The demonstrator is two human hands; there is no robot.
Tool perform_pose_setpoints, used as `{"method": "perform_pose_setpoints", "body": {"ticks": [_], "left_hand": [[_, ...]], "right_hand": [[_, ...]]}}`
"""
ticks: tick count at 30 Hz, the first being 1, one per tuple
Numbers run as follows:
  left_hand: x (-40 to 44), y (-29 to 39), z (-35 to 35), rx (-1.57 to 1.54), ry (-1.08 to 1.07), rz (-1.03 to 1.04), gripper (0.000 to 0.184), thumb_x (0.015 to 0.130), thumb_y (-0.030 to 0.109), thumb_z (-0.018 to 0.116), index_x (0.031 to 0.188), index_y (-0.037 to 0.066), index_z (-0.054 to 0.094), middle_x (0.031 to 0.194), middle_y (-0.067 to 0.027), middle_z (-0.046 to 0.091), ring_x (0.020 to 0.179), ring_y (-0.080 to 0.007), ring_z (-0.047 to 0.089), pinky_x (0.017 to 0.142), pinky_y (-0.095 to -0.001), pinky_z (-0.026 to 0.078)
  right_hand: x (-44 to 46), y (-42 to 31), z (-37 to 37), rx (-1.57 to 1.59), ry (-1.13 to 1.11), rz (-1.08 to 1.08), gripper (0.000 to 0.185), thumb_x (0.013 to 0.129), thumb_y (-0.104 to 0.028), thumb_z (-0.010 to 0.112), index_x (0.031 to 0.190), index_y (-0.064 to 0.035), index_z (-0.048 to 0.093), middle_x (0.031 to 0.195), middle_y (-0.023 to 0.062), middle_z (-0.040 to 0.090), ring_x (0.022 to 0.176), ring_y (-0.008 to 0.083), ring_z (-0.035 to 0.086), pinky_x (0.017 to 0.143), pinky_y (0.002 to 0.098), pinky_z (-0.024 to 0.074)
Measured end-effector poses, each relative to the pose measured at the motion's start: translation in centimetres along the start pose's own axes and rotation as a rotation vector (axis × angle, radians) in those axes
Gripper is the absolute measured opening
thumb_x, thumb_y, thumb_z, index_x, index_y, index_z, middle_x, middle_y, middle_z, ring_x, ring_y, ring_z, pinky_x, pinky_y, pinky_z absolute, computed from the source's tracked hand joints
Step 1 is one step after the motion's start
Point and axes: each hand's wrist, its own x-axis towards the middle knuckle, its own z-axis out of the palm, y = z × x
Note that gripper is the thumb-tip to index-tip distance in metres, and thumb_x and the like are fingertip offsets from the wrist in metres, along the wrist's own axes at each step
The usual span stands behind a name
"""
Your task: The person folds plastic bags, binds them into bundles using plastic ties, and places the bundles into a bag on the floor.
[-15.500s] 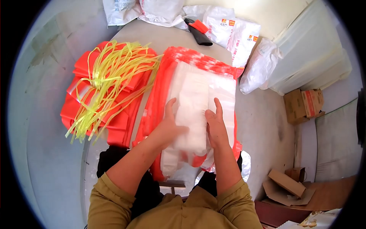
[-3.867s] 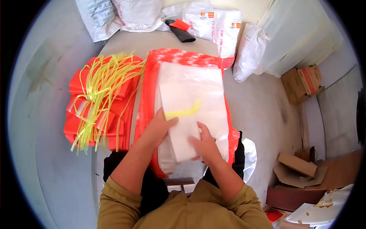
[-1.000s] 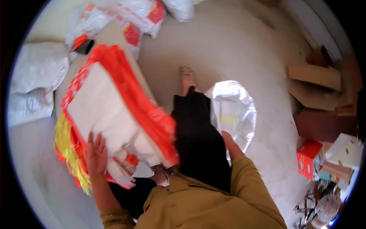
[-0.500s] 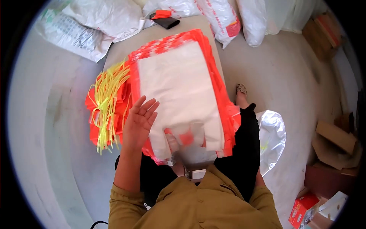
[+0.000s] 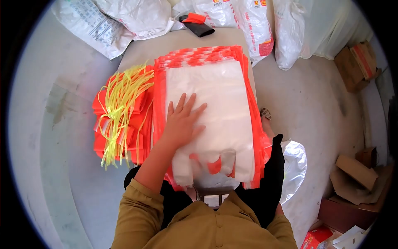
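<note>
My left hand (image 5: 184, 120) lies palm down with spread fingers on a whitish plastic vest-type bag (image 5: 215, 99). That bag is the top layer of a stack edged by red plastic bags (image 5: 199, 56), whose handle ends point toward me. Left of the stack sit bundles of folded red bags (image 5: 141, 103) tied with yellow strings (image 5: 112, 116). My right arm hangs beside my right thigh, and the hand is hidden behind the leg. Close to that arm a shiny silvery-white plastic bag (image 5: 294, 166) shows past my knee.
The stack rests on a beige tabletop (image 5: 145, 47). A black item with a red piece (image 5: 199, 25) lies at its far end. Full white sacks (image 5: 141, 16) line the back. Cardboard boxes (image 5: 354, 178) and a red carton (image 5: 316, 238) stand at the right.
My left hand has turned from palm up at the stack's left edge to palm down on the white bag, moving right. The whole view has shifted slightly.
</note>
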Motion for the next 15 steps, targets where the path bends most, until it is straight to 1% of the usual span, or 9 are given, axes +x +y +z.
{"method": "perform_pose_setpoints", "body": {"ticks": [3, 6, 12, 15], "left_hand": [[1.6, -0.4, 0.1, 0.025, 0.013, -0.031, 0.073, 0.090, 0.044, 0.073, 0.157, 0.029, 0.049, 0.174, -0.0102, 0.025, 0.161, -0.0384, 0.017, 0.123, -0.0690, 0.017], [2.1, -0.3, 0.1, 0.027, 0.021, -0.069, 0.073, 0.089, 0.047, 0.074, 0.156, 0.030, 0.051, 0.172, -0.0104, 0.029, 0.160, -0.0378, 0.020, 0.123, -0.0693, 0.017], [2.4, -0.9, 0.8, 0.002, 0.072, -0.136, 0.072, 0.090, 0.047, 0.072, 0.156, 0.027, 0.052, 0.170, -0.0132, 0.033, 0.160, -0.0387, 0.021, 0.122, -0.0703, 0.019], [2.4, -1.9, 1.7, -0.048, 0.140, -0.201, 0.071, 0.092, 0.048, 0.070, 0.156, 0.026, 0.052, 0.171, -0.0136, 0.031, 0.160, -0.0382, 0.021, 0.122, -0.0708, 0.019]], "right_hand": [[-0.5, 0.6, 0.1, -0.008, 0.011, 0.023, 0.044, 0.098, -0.034, 0.061, 0.121, 0.0022, 0.070, 0.116, 0.0212, 0.074, 0.107, 0.0348, 0.070, 0.088, 0.0439, 0.0540], [-1.3, 0.8, 0.0, -0.008, 0.025, 0.044, 0.042, 0.099, -0.032, 0.062, 0.122, 0.0022, 0.069, 0.116, 0.0203, 0.074, 0.106, 0.0337, 0.070, 0.087, 0.0430, 0.0543], [-2.8, 2.3, -0.2, -0.014, 0.058, 0.068, 0.040, 0.099, -0.028, 0.063, 0.124, 0.0023, 0.069, 0.117, 0.0186, 0.074, 0.104, 0.0315, 0.071, 0.086, 0.0412, 0.0550], [-3.2, 2.7, -0.9, -0.010, 0.096, 0.058, 0.039, 0.099, -0.026, 0.064, 0.125, 0.0024, 0.068, 0.118, 0.0177, 0.074, 0.103, 0.0304, 0.071, 0.085, 0.0403, 0.0553]]}}
